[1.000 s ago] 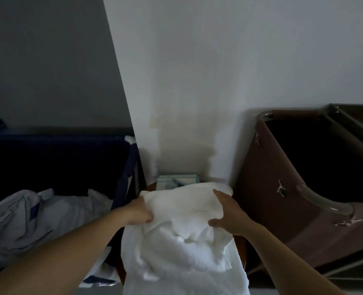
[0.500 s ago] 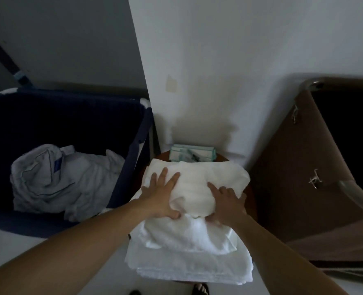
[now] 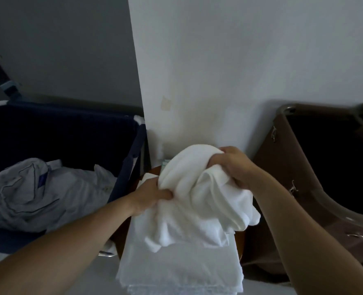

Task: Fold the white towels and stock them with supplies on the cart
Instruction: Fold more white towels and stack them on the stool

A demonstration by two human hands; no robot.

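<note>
Both grips, left hand [image 3: 149,198] and right hand [image 3: 232,165], clench a bunched white towel [image 3: 199,194] at six o'clock over a folded stack [image 3: 180,267]; its folding and cart stocking seem left.

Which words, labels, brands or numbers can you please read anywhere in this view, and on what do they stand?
None can be read.
Blue patch on the crumpled grey-white linen in the dark blue fabric bin: too blurred to tell if it carries text.
Pale green packet behind the bunched white towel: mostly hidden.
</note>
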